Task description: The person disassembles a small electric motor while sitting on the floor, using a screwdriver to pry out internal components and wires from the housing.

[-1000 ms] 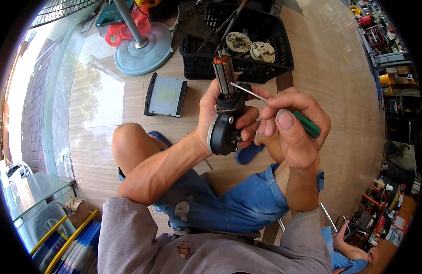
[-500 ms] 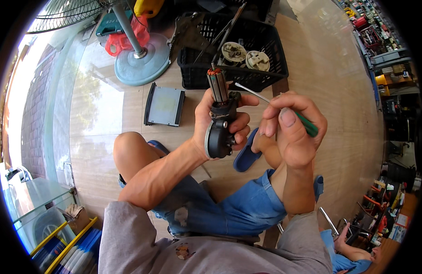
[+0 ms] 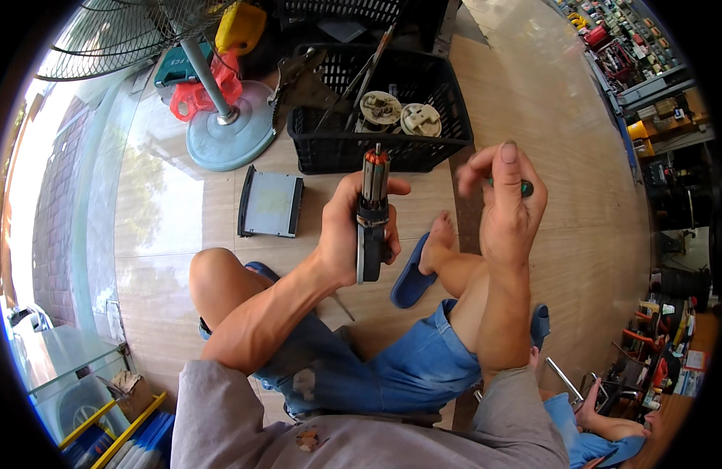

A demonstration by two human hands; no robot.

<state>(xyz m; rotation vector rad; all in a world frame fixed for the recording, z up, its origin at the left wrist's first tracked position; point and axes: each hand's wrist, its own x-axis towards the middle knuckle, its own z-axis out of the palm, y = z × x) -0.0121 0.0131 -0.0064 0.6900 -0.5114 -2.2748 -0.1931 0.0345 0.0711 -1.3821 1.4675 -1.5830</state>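
Observation:
Upright in front of me stands a small electric motor (image 3: 371, 248) with a black housing. My left hand (image 3: 337, 230) is closed around that housing. Its bare rotor (image 3: 375, 181) points away from me, with orange-red windings and a thin shaft at the tip. To the right, apart from the motor, my right hand (image 3: 508, 219) is raised and closed on a screwdriver (image 3: 526, 187). Only the green handle end of the screwdriver shows; the fingers hide the rest, and the fingertips are blurred.
Beyond my hands, a black plastic crate (image 3: 310, 152) holds two round whitish parts (image 3: 420, 119) and metal pieces. A flat metal box (image 3: 271, 205) lies on the floor, left. Behind it stands a fan base (image 3: 244, 144) with a red bag (image 3: 212, 92). Another person's leg (image 3: 595, 426) shows lower right.
My left hand has turned the motor, so its housing now shows edge-on. My right hand has risen and turned; the screwdriver's metal shaft, visible before beside the motor, is now out of sight.

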